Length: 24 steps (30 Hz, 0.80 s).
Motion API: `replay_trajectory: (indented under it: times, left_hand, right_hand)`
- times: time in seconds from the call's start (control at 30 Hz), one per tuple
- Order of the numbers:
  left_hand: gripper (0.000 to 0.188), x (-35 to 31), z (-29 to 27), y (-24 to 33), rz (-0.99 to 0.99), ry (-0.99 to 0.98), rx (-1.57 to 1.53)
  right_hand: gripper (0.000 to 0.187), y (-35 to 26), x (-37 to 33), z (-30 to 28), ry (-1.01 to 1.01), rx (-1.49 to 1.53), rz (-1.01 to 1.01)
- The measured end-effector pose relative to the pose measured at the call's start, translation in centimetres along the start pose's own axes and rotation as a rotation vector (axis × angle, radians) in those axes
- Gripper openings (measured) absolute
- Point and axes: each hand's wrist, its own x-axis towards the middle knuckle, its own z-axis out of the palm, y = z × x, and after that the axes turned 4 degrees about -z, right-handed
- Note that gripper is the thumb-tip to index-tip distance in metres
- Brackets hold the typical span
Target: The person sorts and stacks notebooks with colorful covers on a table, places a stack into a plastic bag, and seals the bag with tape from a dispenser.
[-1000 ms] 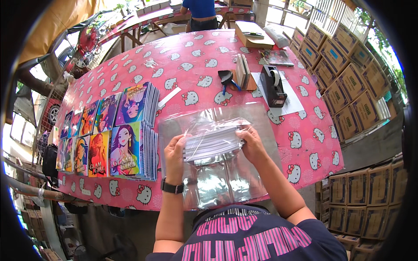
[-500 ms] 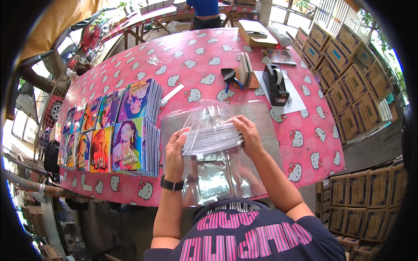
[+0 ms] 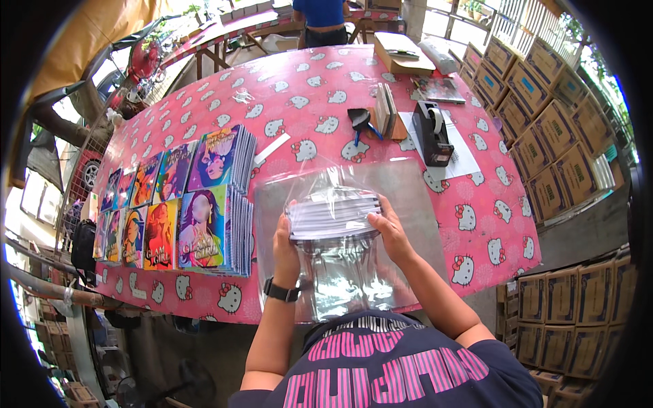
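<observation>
Between my two hands is a thick stack of notebooks [image 3: 335,217], its white page edges facing me, wrapped in a transparent plastic bag [image 3: 326,182]. My left hand [image 3: 286,245] is closed around the stack's left end, a dark watch band on that wrist. Gripping the opposite end is my right hand [image 3: 389,230], with its thumb on the near face and its other fingers partly hidden behind. Loose film sticks up beyond the stack, and more shiny plastic lies toward my body. Underneath is a grey sheet [image 3: 418,204] on the table.
Stacks of colourful-covered notebooks [image 3: 204,228] stand at the left on the pink patterned table [image 3: 231,299]. A black tape dispenser [image 3: 432,136] sits on white paper at the right, near a dark blue-handled tool [image 3: 360,122]. Cardboard boxes [image 3: 544,143] line the right side. A person in blue [image 3: 321,13] is behind.
My right fingers have moved from the stack's top right corner down around its right end. My left hand has shifted slightly lower, and the film over the stack has settled.
</observation>
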Motion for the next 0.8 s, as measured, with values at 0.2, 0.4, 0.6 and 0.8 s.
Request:
replay_trajectory:
  times: [0.2, 0.4, 0.6, 0.8]
  left_hand:
    - [0.055, 1.1, -1.5, 2.1, -0.09, -0.084, -0.009]
    - [0.055, 2.5, 0.4, 8.4, 0.257, -0.129, 0.497]
    - [0.035, 3.4, 0.8, 13.6, 0.25, -0.441, 1.271]
    - [0.013, 1.5, 2.2, 15.4, 0.647, -0.28, 1.019]
  right_hand:
    - [0.071, -4.5, 2.3, -1.6, -0.043, -0.148, -0.103]
    - [0.047, -9.4, 5.5, -2.5, -0.289, -0.783, -0.592]
    - [0.022, -12.4, 6.5, -2.1, -0.344, -0.955, -0.601]
    - [0.03, -10.0, 3.3, -7.4, 0.08, -0.32, -0.379]
